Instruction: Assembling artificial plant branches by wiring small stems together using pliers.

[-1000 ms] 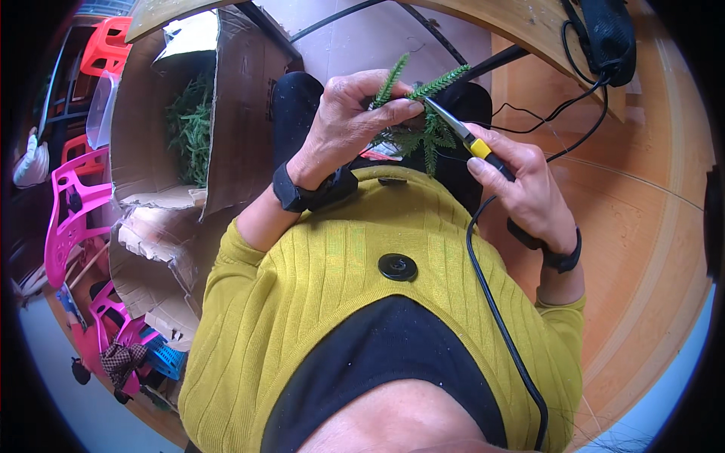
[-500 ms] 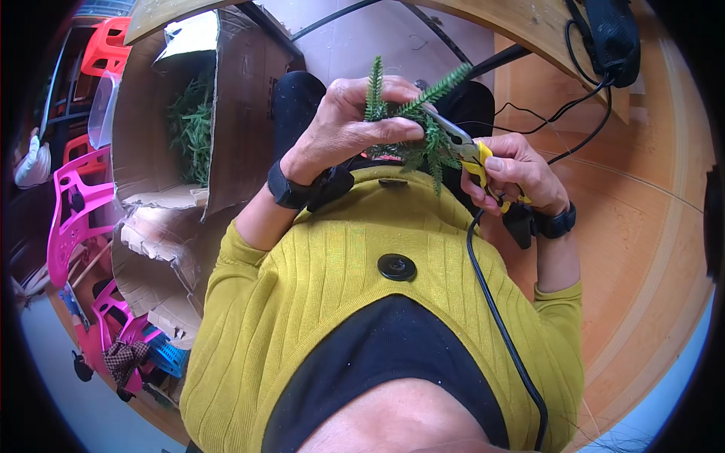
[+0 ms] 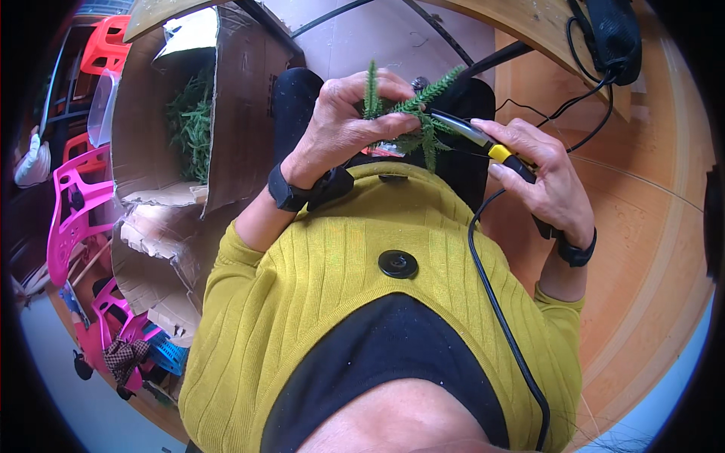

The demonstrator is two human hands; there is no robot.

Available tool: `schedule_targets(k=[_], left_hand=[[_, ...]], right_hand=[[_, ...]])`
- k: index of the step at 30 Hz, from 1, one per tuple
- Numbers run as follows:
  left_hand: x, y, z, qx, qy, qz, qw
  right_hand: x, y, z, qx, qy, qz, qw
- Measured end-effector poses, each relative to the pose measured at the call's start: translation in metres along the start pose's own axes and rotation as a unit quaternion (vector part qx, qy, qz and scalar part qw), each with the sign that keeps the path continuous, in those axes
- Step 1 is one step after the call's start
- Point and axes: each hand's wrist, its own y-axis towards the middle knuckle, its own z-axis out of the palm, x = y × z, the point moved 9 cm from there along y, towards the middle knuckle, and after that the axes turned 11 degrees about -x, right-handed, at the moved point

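Observation:
My left hand (image 3: 351, 117) is closed around a green artificial pine sprig (image 3: 429, 90), above my lap. Its needled tips poke out on both sides of my thumb, and the stem ends are hidden in my fingers. Off to the right, my right hand (image 3: 547, 166) grips a pair of pliers (image 3: 474, 133) with yellow-and-black handles. The narrow metal jaws point left and reach the sprig close to my left thumb. Whether they pinch a stem there, I cannot tell.
On the left, an open cardboard box (image 3: 245, 113) holds many green sprigs (image 3: 192, 121). Pink plastic chairs (image 3: 75, 211) stand beyond it. Ahead is a wooden table edge (image 3: 521, 26) with a black pouch (image 3: 613, 45) and cables. A black cable (image 3: 502, 317) runs down my front.
My right hand has shifted right and turned, its back now facing up. The pliers have turned with it, their jaws slightly farther right. My left hand and the sprig have barely moved.

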Motion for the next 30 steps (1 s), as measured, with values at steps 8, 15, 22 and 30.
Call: schedule_targets(k=[8, 15, 22, 30], left_hand=[[0.0, 0.002, 0.003, 0.0, -0.015, 0.019, 1.0], [0.001, 0.004, 0.007, 0.025, -0.005, 0.001, 1.0], [0.003, 0.002, 0.009, 0.031, 0.043, -0.016, 0.998], [0.006, -0.003, 0.013, 0.048, 0.096, -0.026, 0.994]], right_hand=[[0.016, -0.001, -0.002, -0.082, -0.02, -0.02, 0.996], [0.021, 0.0, -0.001, -0.099, -0.112, -0.066, 0.987], [0.017, -0.004, 0.007, -0.099, -0.138, -0.065, 0.983], [0.017, -0.013, 0.013, -0.081, -0.119, -0.025, 0.989]])
